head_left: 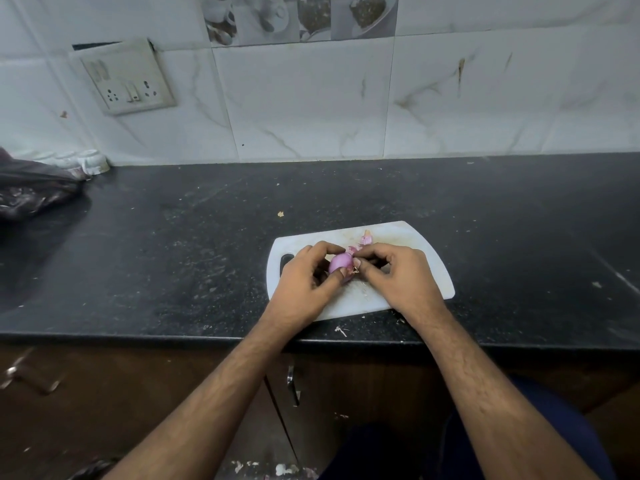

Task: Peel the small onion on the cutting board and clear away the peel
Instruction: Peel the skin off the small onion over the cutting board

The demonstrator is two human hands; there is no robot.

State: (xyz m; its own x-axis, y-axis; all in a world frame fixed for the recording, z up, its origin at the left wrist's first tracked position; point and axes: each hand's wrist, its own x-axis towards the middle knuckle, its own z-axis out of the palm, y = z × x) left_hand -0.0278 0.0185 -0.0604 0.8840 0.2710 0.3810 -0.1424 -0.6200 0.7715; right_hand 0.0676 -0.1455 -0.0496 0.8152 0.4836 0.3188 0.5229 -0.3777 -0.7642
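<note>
Counter: a dark stone counter (173, 244) runs the width of the view below a pale tiled wall, with small flecks of skin scattered near its front edge.
Board: a white cutting board (426, 258) lies near the counter's front edge, its handle slot at the left end.
Left hand: the left hand (304, 282) cups the onion from the left, thumb and fingers curled closed around it.
Right hand: the right hand (398, 275) meets it from the right, thumb and forefinger pinched together at the onion's right end, seemingly on a scrap of skin; what lies between them is too small to tell.
Onion: the small onion (339, 262), pink and glossy on its upper face, is held between both hands over the middle of the board.
Axis: its long axis appears to run left to right, so the free tip faces the right fingers; that hand looks better placed to pull skin away rightward.
Loose peel: a pink peel piece (365, 239) lies on the board just behind the hands, not yet cleared.
</note>
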